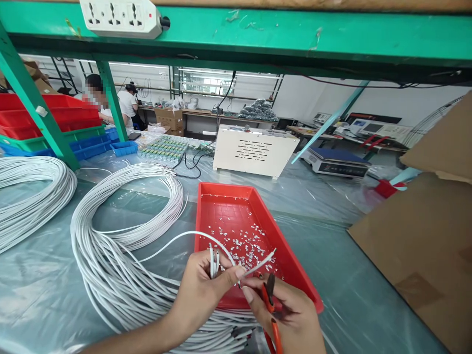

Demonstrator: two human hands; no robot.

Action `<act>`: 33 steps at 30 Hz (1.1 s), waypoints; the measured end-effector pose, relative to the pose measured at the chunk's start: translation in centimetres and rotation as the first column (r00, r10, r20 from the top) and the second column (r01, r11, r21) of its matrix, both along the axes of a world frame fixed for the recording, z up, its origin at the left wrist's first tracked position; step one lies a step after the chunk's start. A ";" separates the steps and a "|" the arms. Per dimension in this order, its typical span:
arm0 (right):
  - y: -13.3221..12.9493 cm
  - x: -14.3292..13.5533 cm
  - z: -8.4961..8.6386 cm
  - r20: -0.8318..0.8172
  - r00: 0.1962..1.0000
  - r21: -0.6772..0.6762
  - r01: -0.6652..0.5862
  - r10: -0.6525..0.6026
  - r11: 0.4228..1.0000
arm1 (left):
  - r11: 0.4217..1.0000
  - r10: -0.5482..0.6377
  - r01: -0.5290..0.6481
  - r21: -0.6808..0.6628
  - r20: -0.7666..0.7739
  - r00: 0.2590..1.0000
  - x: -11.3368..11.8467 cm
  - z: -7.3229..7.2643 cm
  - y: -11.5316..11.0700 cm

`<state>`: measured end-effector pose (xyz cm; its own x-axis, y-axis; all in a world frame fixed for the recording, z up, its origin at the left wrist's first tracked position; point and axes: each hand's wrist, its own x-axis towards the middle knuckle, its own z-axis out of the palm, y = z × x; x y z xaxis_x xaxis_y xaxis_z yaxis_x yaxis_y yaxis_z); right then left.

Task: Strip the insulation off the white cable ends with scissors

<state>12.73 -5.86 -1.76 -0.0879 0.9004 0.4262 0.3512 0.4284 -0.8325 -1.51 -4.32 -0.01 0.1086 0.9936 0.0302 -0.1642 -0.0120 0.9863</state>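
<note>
My left hand (202, 287) is closed round several white cable ends, with one white cable (180, 237) looping up into its fingertips. A stripped tip of that cable (267, 258) points up to the right. My right hand (295, 314) holds orange-handled pliers (275, 327) against the palm, their dark jaws pointing up. Its thumb and forefinger meet at the cable beside my left thumb. Both hands are over the near part of a red tray (224, 201) dotted with small silvery-white scraps (245, 243). A large coil of white cable (88, 236) lies to the left.
Another cable coil (55, 196) lies at far left. Behind are stacked plastic bins (55, 118), circuit boards (164, 147), a beige vented box (254, 152) and a blue-topped scale (335, 160). Cardboard (424, 255) stands at right. A green frame with a power strip (121, 18) crosses overhead. People sit farther back.
</note>
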 end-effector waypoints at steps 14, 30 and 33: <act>-0.5 -0.3 -0.9 0.244 0.963 0.161 0.073 -0.111 0.984 | 1.000 -0.010 0.010 0.005 0.003 1.000 0.5 -0.2 -0.6; 0.0 0.2 -0.7 0.157 0.985 0.016 0.071 -0.072 0.997 | 0.996 -0.084 0.084 0.025 0.005 0.996 0.2 -0.2 -0.5; 0.0 0.1 -0.5 0.128 0.988 -0.021 0.087 -0.083 0.996 | 0.995 -0.099 0.098 0.035 0.010 0.995 0.1 0.2 -0.5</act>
